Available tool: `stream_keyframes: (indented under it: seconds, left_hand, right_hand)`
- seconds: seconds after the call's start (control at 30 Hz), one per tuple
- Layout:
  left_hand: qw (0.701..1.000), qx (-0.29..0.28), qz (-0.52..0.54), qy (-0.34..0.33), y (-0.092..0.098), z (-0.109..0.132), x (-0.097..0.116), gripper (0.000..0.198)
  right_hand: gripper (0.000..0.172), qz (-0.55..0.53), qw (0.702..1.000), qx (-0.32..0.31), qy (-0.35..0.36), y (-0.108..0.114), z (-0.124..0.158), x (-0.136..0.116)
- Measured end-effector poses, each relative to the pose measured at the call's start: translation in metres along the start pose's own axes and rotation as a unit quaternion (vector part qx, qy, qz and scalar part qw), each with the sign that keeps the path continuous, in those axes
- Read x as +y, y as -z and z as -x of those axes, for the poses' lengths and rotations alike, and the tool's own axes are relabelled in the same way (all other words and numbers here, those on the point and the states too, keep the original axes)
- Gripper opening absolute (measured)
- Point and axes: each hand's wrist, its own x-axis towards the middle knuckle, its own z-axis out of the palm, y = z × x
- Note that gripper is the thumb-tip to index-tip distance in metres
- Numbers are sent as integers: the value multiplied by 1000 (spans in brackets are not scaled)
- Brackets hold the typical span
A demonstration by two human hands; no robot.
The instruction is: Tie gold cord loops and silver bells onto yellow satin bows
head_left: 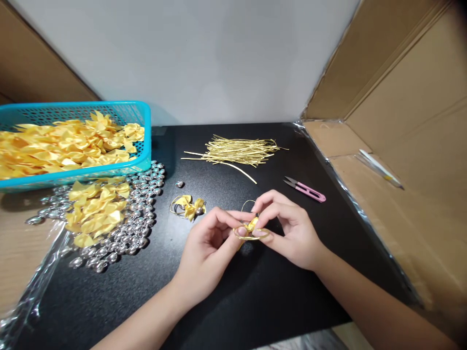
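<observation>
Both hands meet over the middle of the black table (255, 291). My left hand (209, 248) and my right hand (288, 228) pinch a small yellow ribbon bow (251, 226) between thumbs and fingertips. A thin gold wire (251, 236) loops around the bow, and another loop rises behind it. A finished yellow bow with a gold wire loop (188, 206) lies on the table just left of my hands.
A turquoise basket (142, 160) full of yellow bows stands at the back left. In front of it lie loose yellow bows (97, 209) on a heap of silver beads (138, 223). A bundle of gold wires (237, 150), pink thread snips (306, 190), cardboard walls (419, 146).
</observation>
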Motion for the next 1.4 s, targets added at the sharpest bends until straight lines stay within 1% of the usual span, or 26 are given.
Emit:
stream_keyframes:
  seconds: [0.17, 0.27, 0.43, 0.57, 0.63, 0.7, 0.8, 0.87, 0.93, 1.0, 1.07, 1.1, 1.2, 1.4]
  left_hand:
    - [1000, 22, -8, -5, 0, 0, 1, 11]
    - [1000, 29, 6, 6, -1, -1, 2, 13]
    - [997, 10, 62, 44, -2, -4, 3, 13]
    - [994, 7, 92, 51, -1, -5, 1, 12]
    - [994, 5, 97, 48, -1, -6, 0, 13]
    - [995, 12, 88, 46, -1, -5, 1, 14]
    - [997, 33, 51, 40, 0, -4, 2, 13]
    - [998, 49, 25, 27, -1, -3, 2, 12]
    - [998, 62, 11, 10, -1, -3, 2, 11]
    - [998, 67, 9, -9, -2, -3, 1, 11]
    - [997, 67, 5, -27, -3, -3, 0, 11]
    - [997, 68, -1, -37, -2, -2, 0, 12]
    - [995, 68, -31, -69, -1, -1, -2, 16]
    - [984, 48, -127, -116, 3, 4, -6, 21]
  right_hand:
    - [8, 5, 1000, 4, -9, 0, -1, -2]
    - [8, 6, 1000, 4, -20, -1, -1, -3]
    - [10, -16, 999, 1, -46, -4, -1, -2]
    - [8, -16, 998, 8, -63, -5, -1, -2]
    - [9, 11, 999, 26, -44, -5, 0, -4]
    - [12, 76, 996, 54, 3, -6, 1, -6]
    - [14, 197, 973, 89, 84, -9, 3, -7]
    - [13, 243, 958, 101, 110, -11, 6, -6]
    - [19, 242, 957, 122, 103, -13, 8, -4]
    - [24, 203, 962, 167, 73, -14, 9, -2]
    - [19, 175, 967, 182, 45, -14, 9, -2]
    - [16, 177, 968, 171, 39, -14, 8, -3]
    - [13, 212, 970, 113, 42, -14, 7, -7]
    - [10, 215, 973, 82, 11, -19, 7, -7]
